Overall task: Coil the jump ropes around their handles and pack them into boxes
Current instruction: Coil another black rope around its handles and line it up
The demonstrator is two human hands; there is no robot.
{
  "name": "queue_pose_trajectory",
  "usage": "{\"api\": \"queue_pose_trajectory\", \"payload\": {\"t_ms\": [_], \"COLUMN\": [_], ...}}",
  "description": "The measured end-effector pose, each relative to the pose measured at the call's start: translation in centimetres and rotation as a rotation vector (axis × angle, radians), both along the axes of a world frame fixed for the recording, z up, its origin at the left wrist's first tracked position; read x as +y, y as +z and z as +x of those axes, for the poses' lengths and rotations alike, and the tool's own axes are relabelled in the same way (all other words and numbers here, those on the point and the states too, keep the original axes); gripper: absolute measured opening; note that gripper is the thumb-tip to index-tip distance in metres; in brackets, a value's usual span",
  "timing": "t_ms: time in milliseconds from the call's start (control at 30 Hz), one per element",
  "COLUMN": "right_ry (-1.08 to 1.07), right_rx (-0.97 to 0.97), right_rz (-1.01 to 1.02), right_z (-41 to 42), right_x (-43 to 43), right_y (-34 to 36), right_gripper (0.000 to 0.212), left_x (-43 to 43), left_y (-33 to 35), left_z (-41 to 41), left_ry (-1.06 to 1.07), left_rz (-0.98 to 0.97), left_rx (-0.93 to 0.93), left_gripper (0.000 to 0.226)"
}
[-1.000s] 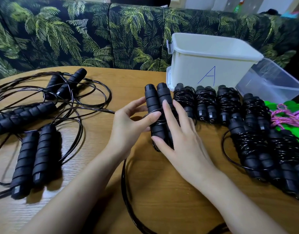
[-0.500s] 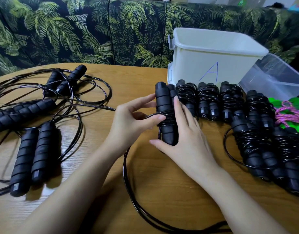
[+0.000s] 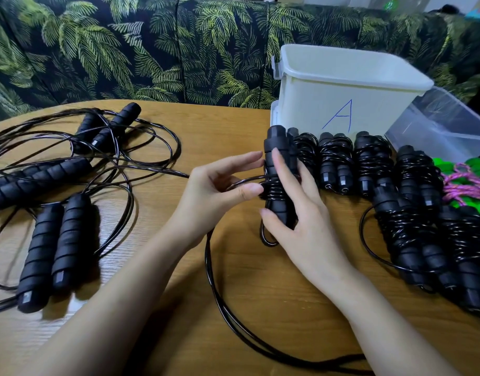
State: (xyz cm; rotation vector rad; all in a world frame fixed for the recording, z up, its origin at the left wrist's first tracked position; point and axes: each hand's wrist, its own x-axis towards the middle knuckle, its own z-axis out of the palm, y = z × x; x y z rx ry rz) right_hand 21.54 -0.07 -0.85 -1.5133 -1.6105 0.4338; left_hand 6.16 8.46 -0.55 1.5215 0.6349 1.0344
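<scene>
Mid-coil here: right hand [image 3: 296,226] gripped the handles [image 3: 275,143] upright at frame center, left hand [image 3: 214,191] pinched the rope [image 3: 207,256] beside the wraps, and I'd guess the slack looping over the lower tabletop [image 3: 233,126] wanted winding on snugly next, box [image 3: 309,104] waiting upper right.

A home living room: a palm-print sofa [image 3: 125,50] runs behind the wooden table [image 3: 260,289], beyond the left hand [image 3: 214,194]; a white plastic box [image 3: 328,104] sits past the right hand [image 3: 301,229].
</scene>
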Motion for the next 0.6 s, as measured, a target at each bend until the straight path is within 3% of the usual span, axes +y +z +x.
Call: {"api": "queue_pose_trajectory", "payload": {"t_ms": [300,433,600], "right_ry": [0.012,0.150,0.232], "right_rx": [0.008,0.162,0.244], "right_rz": [0.010,0.050,0.029], "right_z": [0.0,-0.4,-0.5], "right_x": [-0.1,-0.4,-0.4], "right_y": [0.0,1.0,1.3], "right_gripper": [0.077,0.076,0.072], "left_x": [-0.3,0.1,-0.3], "left_y": [0.3,0.4,0.7], "left_z": [0.0,-0.3,-0.2], "left_ry": [0.081,0.019,-0.081], "left_rz": [0.046,-0.102,-0.234], "left_rx": [0.035,0.011,-0.070], "left_gripper": [0.063,0.077,0.067]}}
